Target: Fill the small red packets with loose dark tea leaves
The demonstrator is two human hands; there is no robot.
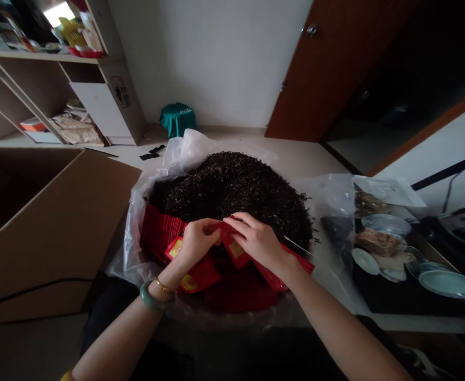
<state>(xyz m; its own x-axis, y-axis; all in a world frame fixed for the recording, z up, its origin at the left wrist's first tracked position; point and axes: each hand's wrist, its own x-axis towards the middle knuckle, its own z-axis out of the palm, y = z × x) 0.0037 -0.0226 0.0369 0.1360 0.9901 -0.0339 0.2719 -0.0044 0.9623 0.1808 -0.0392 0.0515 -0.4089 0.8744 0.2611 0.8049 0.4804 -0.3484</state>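
Both hands meet over a round container lined with clear plastic. My left hand, wearing a green bangle and a gold bracelet, pinches the top edge of a small red packet with a yellow label. Fingers of my right hand close on the same packet's upper edge from the other side. Behind the hands rises a heap of dark dried leaves, apparently tea. A tight row of red packets stands at the left, and more loose red packets lie below my hands.
An open cardboard box is close on the left. To the right, a dark tray carries bowls and dishes. A green cloth-covered bin stands by the wall. Shelves are back left, a brown door back right.
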